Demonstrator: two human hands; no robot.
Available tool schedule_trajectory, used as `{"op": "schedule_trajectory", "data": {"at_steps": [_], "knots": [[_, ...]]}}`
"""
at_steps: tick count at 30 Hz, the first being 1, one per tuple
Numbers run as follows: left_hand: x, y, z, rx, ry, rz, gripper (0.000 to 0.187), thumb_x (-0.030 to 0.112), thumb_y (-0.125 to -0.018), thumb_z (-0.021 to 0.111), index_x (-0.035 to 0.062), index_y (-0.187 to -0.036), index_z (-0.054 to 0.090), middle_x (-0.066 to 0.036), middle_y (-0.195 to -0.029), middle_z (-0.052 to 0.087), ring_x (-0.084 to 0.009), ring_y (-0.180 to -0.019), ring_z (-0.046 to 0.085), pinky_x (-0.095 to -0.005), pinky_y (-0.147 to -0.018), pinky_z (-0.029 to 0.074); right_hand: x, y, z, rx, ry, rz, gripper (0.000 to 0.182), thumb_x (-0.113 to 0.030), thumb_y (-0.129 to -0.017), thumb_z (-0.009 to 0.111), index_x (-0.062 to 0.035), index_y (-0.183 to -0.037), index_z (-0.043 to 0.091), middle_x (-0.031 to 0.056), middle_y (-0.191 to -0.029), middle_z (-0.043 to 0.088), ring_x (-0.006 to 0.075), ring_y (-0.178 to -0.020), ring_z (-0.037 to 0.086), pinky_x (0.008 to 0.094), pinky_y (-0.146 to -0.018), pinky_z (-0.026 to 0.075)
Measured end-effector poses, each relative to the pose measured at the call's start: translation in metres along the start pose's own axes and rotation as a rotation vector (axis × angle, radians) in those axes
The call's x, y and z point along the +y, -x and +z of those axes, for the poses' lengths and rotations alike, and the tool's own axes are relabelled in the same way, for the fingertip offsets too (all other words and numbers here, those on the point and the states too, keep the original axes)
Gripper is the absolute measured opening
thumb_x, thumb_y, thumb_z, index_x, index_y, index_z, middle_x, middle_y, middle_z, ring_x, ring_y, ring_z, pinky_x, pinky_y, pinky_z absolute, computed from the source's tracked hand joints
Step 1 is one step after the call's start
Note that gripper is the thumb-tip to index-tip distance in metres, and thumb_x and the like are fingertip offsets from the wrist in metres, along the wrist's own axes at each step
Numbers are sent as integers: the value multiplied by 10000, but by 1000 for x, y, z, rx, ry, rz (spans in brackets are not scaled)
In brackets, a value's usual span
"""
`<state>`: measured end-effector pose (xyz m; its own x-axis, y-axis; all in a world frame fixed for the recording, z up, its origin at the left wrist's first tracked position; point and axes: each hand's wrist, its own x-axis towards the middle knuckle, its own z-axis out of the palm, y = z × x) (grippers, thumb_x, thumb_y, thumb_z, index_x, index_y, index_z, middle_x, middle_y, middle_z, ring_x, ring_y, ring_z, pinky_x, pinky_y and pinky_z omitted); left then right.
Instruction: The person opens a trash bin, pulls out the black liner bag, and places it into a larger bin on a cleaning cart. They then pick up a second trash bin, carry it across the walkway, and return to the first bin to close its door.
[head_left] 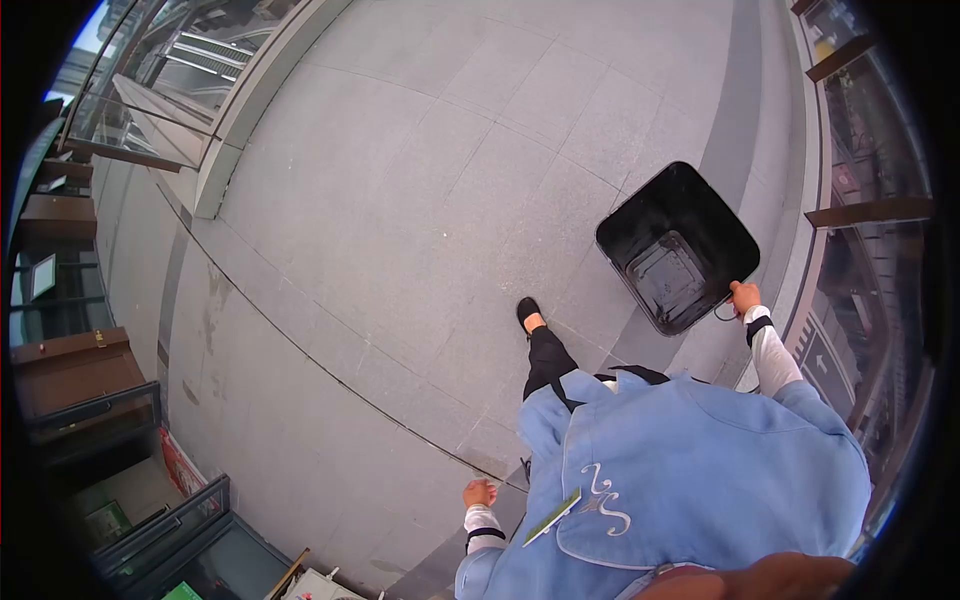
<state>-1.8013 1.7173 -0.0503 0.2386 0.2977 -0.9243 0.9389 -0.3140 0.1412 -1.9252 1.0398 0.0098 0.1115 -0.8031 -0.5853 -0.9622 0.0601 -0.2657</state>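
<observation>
A black plastic bin (690, 215) hangs tilted at my right side, its mouth turned up toward me. The inside looks bare, with wet-looking marks on its floor. My right hand (744, 298) is closed around the bin's near right rim, where a thin wire loop shows beside the fingers. Down at my left side, my left hand (480, 492) swings free over the paving. Its fingers are loosely bent and slightly apart, and I see nothing held in them.
Grey stone paving (400, 210) stretches ahead. A glass railing (870, 215) with brown posts runs along the right above a road. Another glass barrier (150, 125) stands at upper left. Brown and dark-framed doors (85, 375) line the left. My foot in a black shoe (527, 310) steps forward.
</observation>
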Motion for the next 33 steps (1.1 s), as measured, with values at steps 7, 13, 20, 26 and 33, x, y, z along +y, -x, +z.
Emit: {"op": "schedule_trajectory", "data": {"at_steps": [7,13,20,26,33], "knots": [[333,-52,30,29,-225,380,87,113,-708,504,30,-717,525,-73,-538,537,-142,-411,486,-260,-360,380,29,-63,-24,208,-460,321,179,-111,-754,368,-37,-712,525,88,-471,490,176,-302,408,341,-298,332],[593,25,164,0,-231,893,104,132,-725,513,31,-741,529,-50,-584,541,-111,-477,488,-228,-417,384,7,-157,-47,275,-451,342,188,-129,-757,376,-22,-744,529,106,-500,508,201,-301,405,344,-298,323],[659,30,283,-95,-663,708,137,178,-728,526,43,-734,544,-46,-601,567,-112,-511,522,-243,-453,418,15,-307,-65,244,-439,374,217,-105,-793,346,-44,-724,542,83,-518,551,172,-410,540,301,-373,431],[718,41,339,8,-590,250,153,173,-720,529,54,-816,527,-78,-645,580,-165,-538,551,-297,-478,456,-105,-390,-140,354,-847,756,162,-180,-733,384,-88,-665,499,89,-497,491,163,-351,394,325,-323,307],[939,26,436,127,-607,275,109,78,-695,459,16,-768,512,-114,-566,552,-184,-442,526,-310,-379,425,-260,-507,-180,546,-1241,969,133,-240,-696,452,-111,-666,447,41,-462,394,140,-400,314,290,-384,245]]}}
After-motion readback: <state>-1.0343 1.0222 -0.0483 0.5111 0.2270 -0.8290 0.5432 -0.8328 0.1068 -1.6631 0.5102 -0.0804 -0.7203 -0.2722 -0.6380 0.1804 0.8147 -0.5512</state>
